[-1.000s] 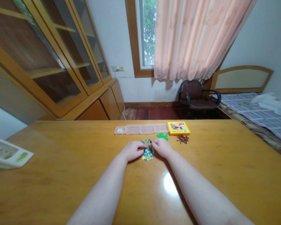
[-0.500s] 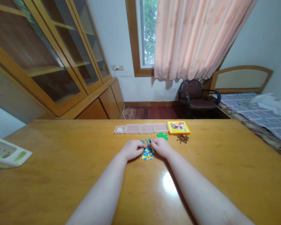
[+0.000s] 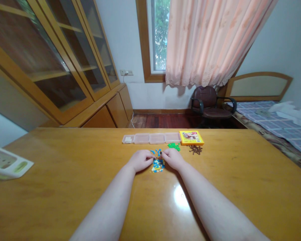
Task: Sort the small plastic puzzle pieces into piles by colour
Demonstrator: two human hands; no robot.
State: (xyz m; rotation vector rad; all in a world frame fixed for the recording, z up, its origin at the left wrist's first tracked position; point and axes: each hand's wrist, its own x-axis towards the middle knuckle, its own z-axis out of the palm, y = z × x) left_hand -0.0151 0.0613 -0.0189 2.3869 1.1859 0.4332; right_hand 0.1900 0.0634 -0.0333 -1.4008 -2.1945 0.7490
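A mixed pile of small blue, white and yellow pieces (image 3: 158, 165) lies on the wooden table between my two hands. My left hand (image 3: 142, 160) is at the pile's left edge, its fingers closed near a small dark piece. Across from it, my right hand (image 3: 172, 157) is closed at the upper right of the pile, with something small and dark at its fingertips. A few loose blue pieces (image 3: 153, 152) lie just beyond the fingers. Green pieces (image 3: 174, 146) form a heap behind my right hand, and brown pieces (image 3: 195, 150) are heaped farther right.
Clear plastic trays (image 3: 141, 138) stand in a row near the table's far edge, the leftmost holding something white. A yellow box (image 3: 192, 137) adjoins them on the right. At the left edge is a white object (image 3: 10, 163). A chair (image 3: 208, 103) stands beyond the table.
The fingers of both hands have drawn slightly apart over the pile, and more of the blue pieces between them shows. The other objects stay where they were.
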